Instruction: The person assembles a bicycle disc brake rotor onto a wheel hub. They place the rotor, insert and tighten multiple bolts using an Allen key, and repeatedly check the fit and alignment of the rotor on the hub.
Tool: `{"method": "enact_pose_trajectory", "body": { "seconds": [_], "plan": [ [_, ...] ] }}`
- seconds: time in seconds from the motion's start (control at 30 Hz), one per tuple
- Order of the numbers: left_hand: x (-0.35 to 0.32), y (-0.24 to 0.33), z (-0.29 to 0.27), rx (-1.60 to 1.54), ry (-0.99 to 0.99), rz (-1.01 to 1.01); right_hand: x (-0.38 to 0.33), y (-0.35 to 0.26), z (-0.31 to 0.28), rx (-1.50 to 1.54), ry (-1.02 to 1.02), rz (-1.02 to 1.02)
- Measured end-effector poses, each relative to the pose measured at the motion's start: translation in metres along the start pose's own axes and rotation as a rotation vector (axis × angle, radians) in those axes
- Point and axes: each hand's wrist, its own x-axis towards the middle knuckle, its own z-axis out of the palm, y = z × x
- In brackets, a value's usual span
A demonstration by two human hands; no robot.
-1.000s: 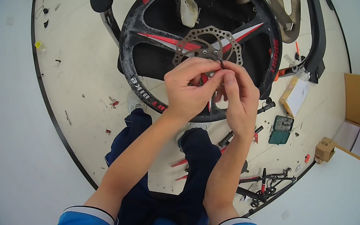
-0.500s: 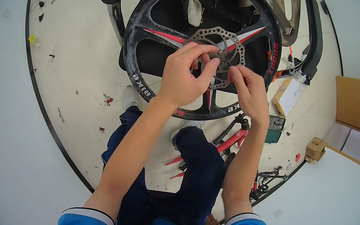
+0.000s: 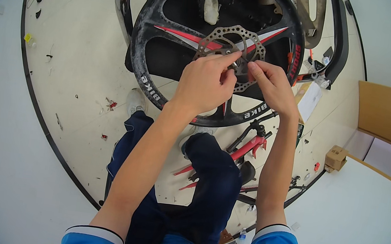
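At the hub of the black wheel (image 3: 174, 62), the brake disc (image 3: 221, 39) is pinched by narrowed left hand (image 3: 207, 83) and right hand (image 3: 270, 85) fingertips.

One black bicycle wheel with red-striped spokes (image 3: 163, 66) is standing before the person, carrying one perforated metal brake disc (image 3: 221, 39). Two bare hands, left (image 3: 204, 85) and right (image 3: 273, 85), are meeting at its hub. One small brown cardboard box (image 3: 336, 158) is sitting apart.
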Motion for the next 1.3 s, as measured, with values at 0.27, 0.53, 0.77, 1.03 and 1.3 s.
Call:
{"method": "enact_pose_trajectory", "body": {
  "seconds": [0.27,0.53,0.77,1.03,1.3],
  "plan": [
    [0.0,0.003,0.003,-0.008,-0.029,-0.028,0.001,0.004,-0.005,0.065,-0.031,0.021],
    [0.003,0.003,-0.003,-0.082,-0.063,-0.071,0.004,0.003,-0.005,0.115,-0.075,0.0],
    [0.001,0.003,-0.004,-0.067,-0.079,-0.063,0.01,-0.003,-0.017,0.081,-0.146,0.062],
    [0.0,0.009,-0.005,-0.047,-0.11,-0.118,0.048,-0.03,-0.058,-0.2,-0.443,0.104],
    [0.003,0.005,0.002,0.018,-0.059,-0.084,0.07,-0.032,-0.068,-0.387,-0.53,-0.015]
  ]
}}
